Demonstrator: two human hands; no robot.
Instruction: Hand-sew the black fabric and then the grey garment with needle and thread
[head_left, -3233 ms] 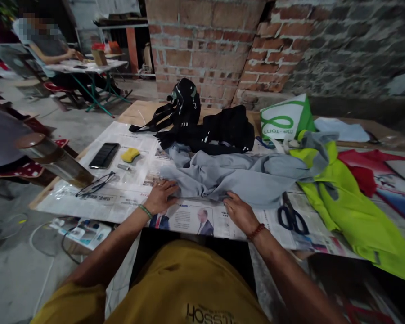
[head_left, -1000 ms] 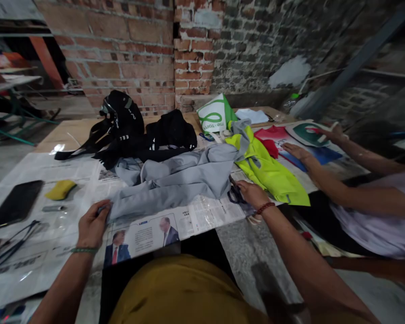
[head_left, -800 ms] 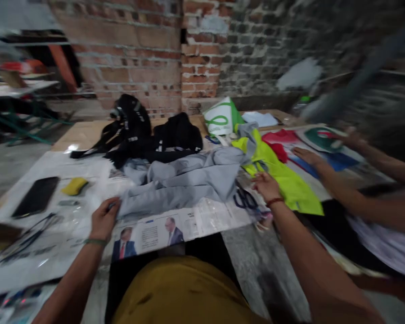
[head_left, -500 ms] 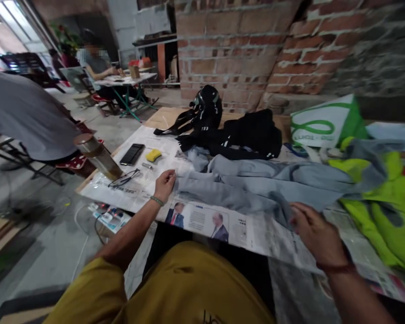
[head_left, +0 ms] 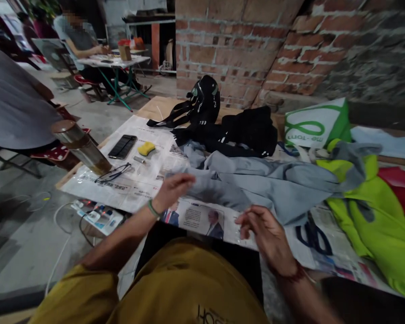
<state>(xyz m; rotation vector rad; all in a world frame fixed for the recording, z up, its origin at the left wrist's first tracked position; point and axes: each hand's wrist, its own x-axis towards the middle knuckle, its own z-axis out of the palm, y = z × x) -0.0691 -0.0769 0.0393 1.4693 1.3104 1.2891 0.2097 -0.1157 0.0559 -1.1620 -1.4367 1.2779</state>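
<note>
My right hand [head_left: 263, 231] had come left, off the grey cloth [head_left: 273, 173], to above the table's [head_left: 145, 109] near edge, leaving the scissors [head_left: 311, 234] in view. My left hand [head_left: 173, 189] hovered over the cloth's left end. Both hands' fingers were curled; I couldn't tell whether they pinched anything. The cloth lay rumpled along the near edge, its handling apparently paused.
</note>
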